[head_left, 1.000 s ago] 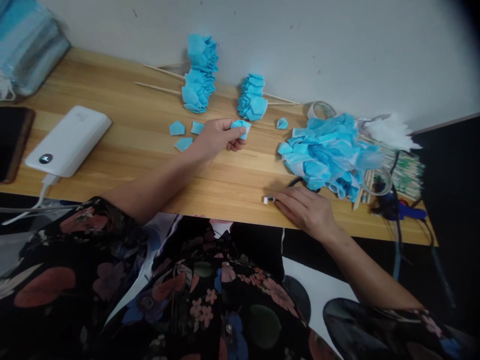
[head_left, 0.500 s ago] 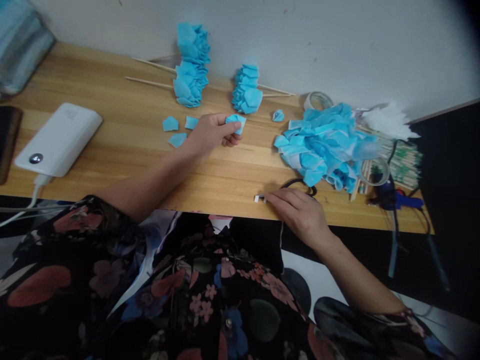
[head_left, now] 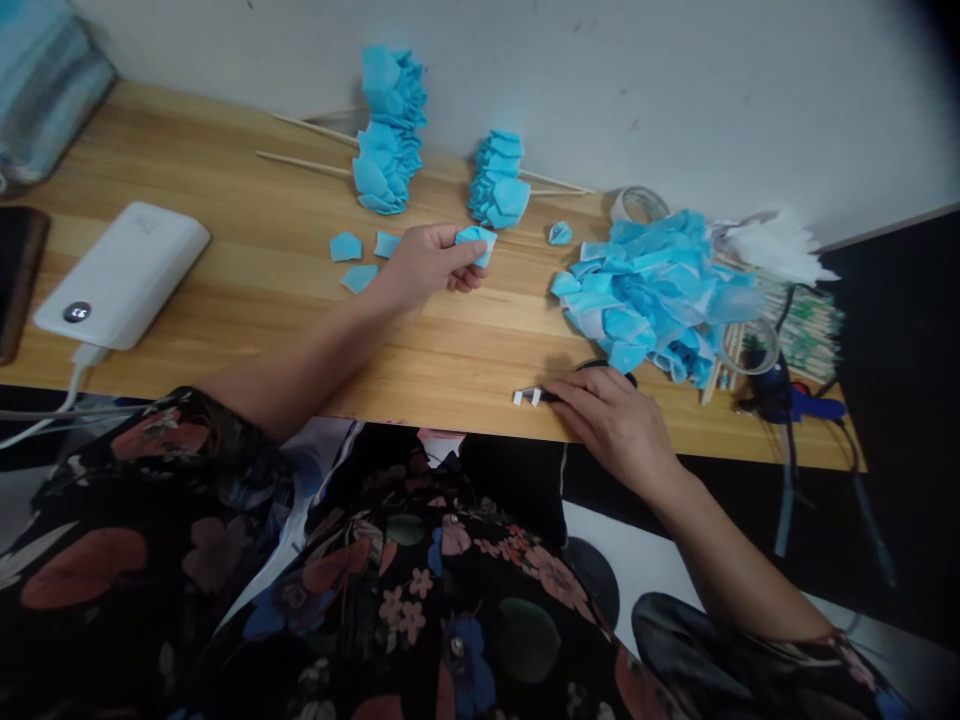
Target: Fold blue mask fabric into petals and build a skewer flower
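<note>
My left hand [head_left: 427,265] pinches a small folded blue petal [head_left: 477,241] just above the wooden table [head_left: 262,300]. My right hand [head_left: 611,420] lies near the table's front edge, its fingers closing over a dark tool with white tips [head_left: 527,397], probably scissors with black handles [head_left: 600,366]. A big heap of blue cut pieces [head_left: 649,290] lies just beyond the right hand. Two blue petal flowers on wooden sticks, one [head_left: 386,135] to the left and one [head_left: 499,180] to the right, lie by the wall.
Three loose blue petals [head_left: 358,258] lie left of my left hand, another one [head_left: 559,233] to its right. A white power bank [head_left: 124,275] with a cable sits at left, a phone [head_left: 15,280] beside it. Tape rolls [head_left: 637,203], skewers [head_left: 806,330] and a blue glue gun [head_left: 795,405] crowd the right end.
My right hand slid slightly back over the tool's handles, and its white tips now show as two. The left hand stays put with the petal.
</note>
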`<action>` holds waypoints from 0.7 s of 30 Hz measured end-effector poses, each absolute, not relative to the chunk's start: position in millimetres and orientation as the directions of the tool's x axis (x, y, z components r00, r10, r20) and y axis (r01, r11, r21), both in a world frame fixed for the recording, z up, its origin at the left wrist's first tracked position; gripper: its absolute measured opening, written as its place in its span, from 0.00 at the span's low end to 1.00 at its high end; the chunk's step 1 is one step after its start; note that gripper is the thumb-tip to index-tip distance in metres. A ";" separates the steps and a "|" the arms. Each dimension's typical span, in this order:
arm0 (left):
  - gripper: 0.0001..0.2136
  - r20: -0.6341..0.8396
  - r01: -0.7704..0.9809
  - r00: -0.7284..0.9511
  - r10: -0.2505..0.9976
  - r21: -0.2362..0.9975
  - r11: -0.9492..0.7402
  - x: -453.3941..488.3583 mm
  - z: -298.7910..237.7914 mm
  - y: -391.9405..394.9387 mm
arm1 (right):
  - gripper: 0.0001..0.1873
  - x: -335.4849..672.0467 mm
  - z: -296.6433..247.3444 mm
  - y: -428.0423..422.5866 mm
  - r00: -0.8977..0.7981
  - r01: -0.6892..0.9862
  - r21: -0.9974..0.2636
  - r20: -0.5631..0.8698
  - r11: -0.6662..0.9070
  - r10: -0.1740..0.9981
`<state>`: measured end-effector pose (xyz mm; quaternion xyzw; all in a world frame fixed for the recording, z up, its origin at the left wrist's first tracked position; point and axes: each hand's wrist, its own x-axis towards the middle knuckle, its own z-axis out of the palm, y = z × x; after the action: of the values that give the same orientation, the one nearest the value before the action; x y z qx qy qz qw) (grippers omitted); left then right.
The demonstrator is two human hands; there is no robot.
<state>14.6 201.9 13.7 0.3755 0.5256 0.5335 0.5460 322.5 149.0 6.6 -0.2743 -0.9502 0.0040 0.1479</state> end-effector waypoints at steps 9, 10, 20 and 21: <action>0.12 -0.168 -0.204 -0.119 0.979 0.969 0.142 15.5 16.3 200.2 | 0.17 322.5 1.6 131.7 -0.847 0.377 -0.231 0.304 0.897 0.435; 0.13 -0.172 -0.209 -0.119 0.978 0.967 0.145 15.8 17.0 200.2 | 0.16 321.4 0.5 129.3 -0.846 0.380 -0.209 0.316 0.901 0.430; 0.16 -0.131 -0.169 -0.083 0.988 0.979 0.115 10.4 3.1 205.7 | 0.12 308.7 -15.1 111.9 -0.751 0.449 -0.150 0.472 0.881 0.462; 0.17 -0.124 -0.162 -0.080 0.989 0.981 0.110 9.8 1.7 206.0 | 0.14 309.7 -15.4 111.8 -0.754 0.439 -0.165 0.467 0.883 0.462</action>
<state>9.8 206.0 1.7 0.4057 0.5096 0.5294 0.5435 309.7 111.8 -15.4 -0.2408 -0.9361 0.0226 0.2552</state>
